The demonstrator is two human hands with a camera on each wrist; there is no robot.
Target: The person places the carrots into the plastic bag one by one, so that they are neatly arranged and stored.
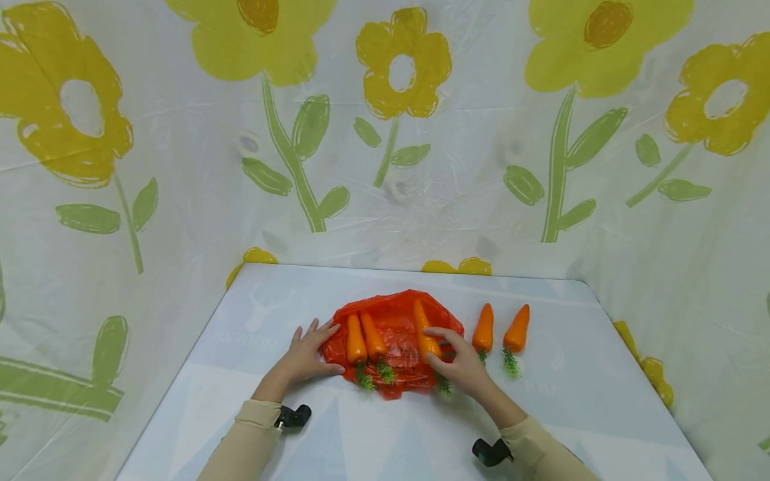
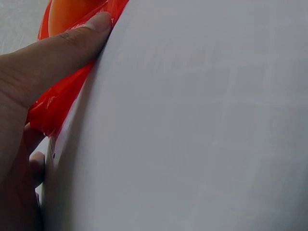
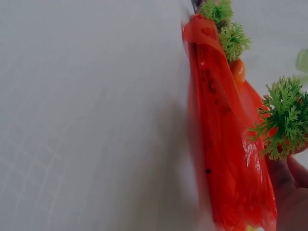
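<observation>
A red plastic bag (image 1: pixel 397 334) lies spread on the table, with two orange carrots (image 1: pixel 356 339) side by side on its left part. Their green leafy tops hang over the near edge of the bag. My right hand (image 1: pixel 463 367) holds a third carrot (image 1: pixel 421 321) between thumb and fingers, over the bag's right part. In the right wrist view the leafy top (image 3: pixel 284 118) of the held carrot shows beside the red plastic. With fingers spread, my left hand (image 1: pixel 307 357) rests at the bag's left edge; its thumb (image 2: pixel 79 41) lies on the plastic in the left wrist view.
Two more carrots, one nearer the bag (image 1: pixel 483 327) and one farther right (image 1: pixel 517 329), lie on the white and pale-blue table (image 1: pixel 577 401). A flower-printed curtain (image 1: pixel 457 187) stands behind the table and along its sides.
</observation>
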